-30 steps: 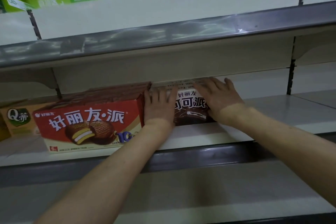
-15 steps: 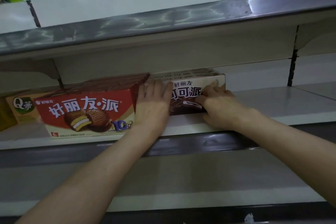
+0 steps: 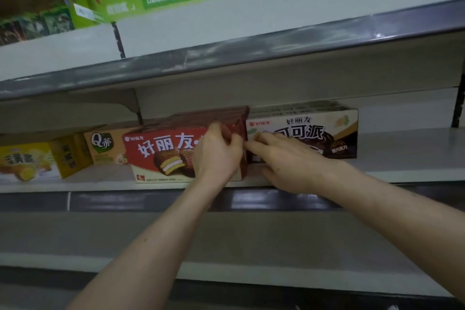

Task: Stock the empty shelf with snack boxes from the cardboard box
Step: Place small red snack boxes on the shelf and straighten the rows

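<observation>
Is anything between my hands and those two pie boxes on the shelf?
Nothing visible: the left hand grips the red pie box at its right end; the right hand touches the cocoa pie box.

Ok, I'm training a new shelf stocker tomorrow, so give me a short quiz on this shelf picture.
1. True or false: the red box stands left of the cream-and-brown box.
2. The left hand grips: A) the red box, B) a bottle, C) a basket?
3. Fill in: the Q-marked box stands to the ___ of the red box.
Key: 1 true; 2 A; 3 left.
</observation>
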`<state>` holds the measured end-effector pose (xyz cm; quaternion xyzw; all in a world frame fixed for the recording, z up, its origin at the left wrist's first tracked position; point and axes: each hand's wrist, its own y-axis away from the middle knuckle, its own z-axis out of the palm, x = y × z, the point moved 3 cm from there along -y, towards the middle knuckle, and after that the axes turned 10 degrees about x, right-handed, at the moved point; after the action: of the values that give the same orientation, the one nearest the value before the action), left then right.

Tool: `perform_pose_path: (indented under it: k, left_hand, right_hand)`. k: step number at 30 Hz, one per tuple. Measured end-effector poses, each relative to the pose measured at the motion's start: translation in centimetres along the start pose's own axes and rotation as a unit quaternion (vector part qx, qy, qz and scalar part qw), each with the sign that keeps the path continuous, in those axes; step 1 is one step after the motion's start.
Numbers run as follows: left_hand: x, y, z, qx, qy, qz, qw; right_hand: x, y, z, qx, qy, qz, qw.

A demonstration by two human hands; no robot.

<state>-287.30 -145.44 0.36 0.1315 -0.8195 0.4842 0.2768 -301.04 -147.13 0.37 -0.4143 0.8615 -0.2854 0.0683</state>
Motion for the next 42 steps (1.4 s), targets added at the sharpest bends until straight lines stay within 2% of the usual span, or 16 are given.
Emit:
perform_pose_path:
  k: [3,10,14,17,21,28,38,42]
  left_hand:
    - [-0.5,-1.1,-1.4,-0.029,-0.031,0.011,0.999]
    - [-0.2,-2.0,-2.5,-0.188,-0.02,-0.032,0.981]
    - [0.3,-0.9,-3.8,-0.248,-0.035,0.019,0.968]
    - [0.7,1.0,-4.6,-0.256,-0.05,0.062,0.963]
    - [1.3,4.0,-5.8,-0.264,-0.053,0.079,0.96]
    - [0.5,7.5,-7.7,-0.292,-0.048,0.088,0.951]
    - [-1.8,11.1,-10.5,-0.297,-0.116,0.045,0.947]
    - [-2.4,13.7,-11.8,-0.298,-0.148,-0.004,0.943]
  right_hand:
    - [-1.4,-0.7,-0.1,0.019,0.036,-0.013,0.999]
    - [-4.0,-2.3,0.7,-0.057,0.06,0.068,0.994]
    - [-5.4,-0.8,-0.6,-0.094,0.079,0.124,0.985]
    - [-6.9,1.5,-2.0,-0.104,0.103,0.162,0.976]
    - [-8.9,5.0,-3.9,-0.071,0.127,0.179,0.973]
    - [-11.0,8.5,-5.5,-0.129,0.162,0.199,0.958]
    - [-13.4,10.4,-3.8,-0.168,0.117,0.135,0.969]
    - [-13.9,11.7,-3.1,-0.173,0.082,0.104,0.976]
